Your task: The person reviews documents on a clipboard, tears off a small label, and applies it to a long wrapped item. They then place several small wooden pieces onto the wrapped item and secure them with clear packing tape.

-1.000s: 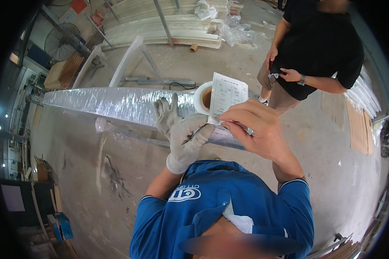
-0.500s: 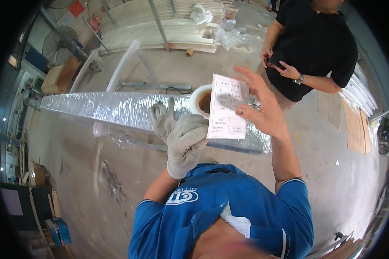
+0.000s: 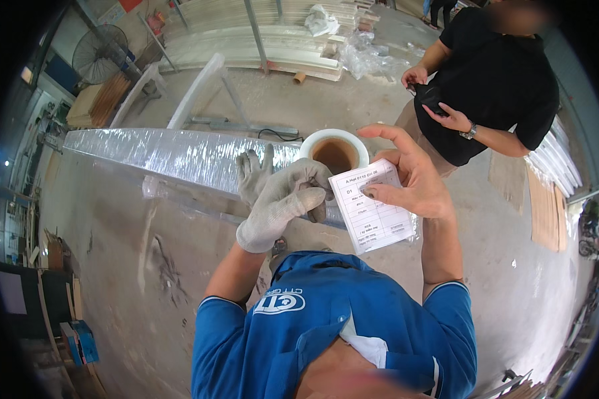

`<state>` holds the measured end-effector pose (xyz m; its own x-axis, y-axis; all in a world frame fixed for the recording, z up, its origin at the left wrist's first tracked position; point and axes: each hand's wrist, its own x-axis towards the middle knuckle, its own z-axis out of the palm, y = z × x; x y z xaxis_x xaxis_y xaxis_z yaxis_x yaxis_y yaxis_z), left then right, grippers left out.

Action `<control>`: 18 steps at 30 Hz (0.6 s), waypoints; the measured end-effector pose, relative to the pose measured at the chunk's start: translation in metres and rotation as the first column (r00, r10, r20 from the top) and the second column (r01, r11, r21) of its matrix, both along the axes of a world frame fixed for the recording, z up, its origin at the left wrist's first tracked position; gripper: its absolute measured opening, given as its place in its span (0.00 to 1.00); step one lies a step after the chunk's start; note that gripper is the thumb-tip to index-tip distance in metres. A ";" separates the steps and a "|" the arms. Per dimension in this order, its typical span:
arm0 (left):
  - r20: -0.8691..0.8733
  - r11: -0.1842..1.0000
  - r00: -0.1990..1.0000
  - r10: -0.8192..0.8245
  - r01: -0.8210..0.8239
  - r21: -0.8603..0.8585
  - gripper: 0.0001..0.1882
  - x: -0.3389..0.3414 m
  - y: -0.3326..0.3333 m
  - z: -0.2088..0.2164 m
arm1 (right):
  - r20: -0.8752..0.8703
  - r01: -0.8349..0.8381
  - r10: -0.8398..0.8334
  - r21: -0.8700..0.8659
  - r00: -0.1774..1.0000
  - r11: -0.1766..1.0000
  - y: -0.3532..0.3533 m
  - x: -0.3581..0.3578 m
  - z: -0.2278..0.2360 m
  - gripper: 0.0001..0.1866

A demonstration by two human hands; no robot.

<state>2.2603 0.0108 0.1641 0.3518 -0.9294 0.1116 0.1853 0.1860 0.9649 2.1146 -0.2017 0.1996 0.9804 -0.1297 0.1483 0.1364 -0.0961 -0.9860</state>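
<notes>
My right hand (image 3: 416,179), bare, holds a white printed label sheet (image 3: 373,206), with the thumb across its face and the index finger raised. The label looks several layers thick. Close to its left edge is my left hand (image 3: 279,203) in a grey work glove, thumb and fingers curled together. Dark grey material shows at those fingertips; whether it is glove or something held is unclear. A second grey glove (image 3: 251,176) lies beyond it on a long film-wrapped package (image 3: 173,153). Behind the label, a roll of clear stretch film (image 3: 308,146) with a brown core stands on end.
A person in a black shirt (image 3: 492,80) stands at the far right, holding a small black object (image 3: 430,98). Stacked white boards (image 3: 239,50), crumpled plastic (image 3: 373,60) and a metal frame (image 3: 196,90) lie at the back. A large fan (image 3: 100,53) stands at far left.
The label has tilted, moved down and right, and passed from my left hand into my right hand's grip. My left hand has turned and curled its fingers beside it.
</notes>
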 end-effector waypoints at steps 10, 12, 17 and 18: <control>-0.061 0.999 0.998 0.009 -0.006 0.049 0.12 -0.005 -0.001 0.004 | -0.003 -0.042 0.042 -0.052 0.999 0.998 -0.002 -0.002 -0.007 0.41; -0.057 0.999 0.998 -0.004 0.007 0.051 0.12 -0.005 0.001 0.004 | 0.047 -0.028 0.031 -0.073 0.998 0.997 0.000 0.001 -0.008 0.39; -0.099 0.995 0.991 0.089 -0.092 -0.033 0.14 -0.014 -0.001 -0.002 | 0.594 0.658 -0.310 -0.557 0.742 0.507 0.019 -0.001 0.003 0.25; -0.105 0.991 0.988 0.110 -0.117 -0.058 0.14 -0.015 -0.001 -0.003 | 0.563 0.625 -0.311 -0.537 0.766 0.567 0.026 -0.006 0.007 0.21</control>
<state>2.2453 0.0094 0.1606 0.4672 -0.8748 0.1281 0.2558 0.2724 0.9276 2.1088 -0.1758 0.2061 0.6470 -0.2656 0.7148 0.1945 -0.8489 -0.4915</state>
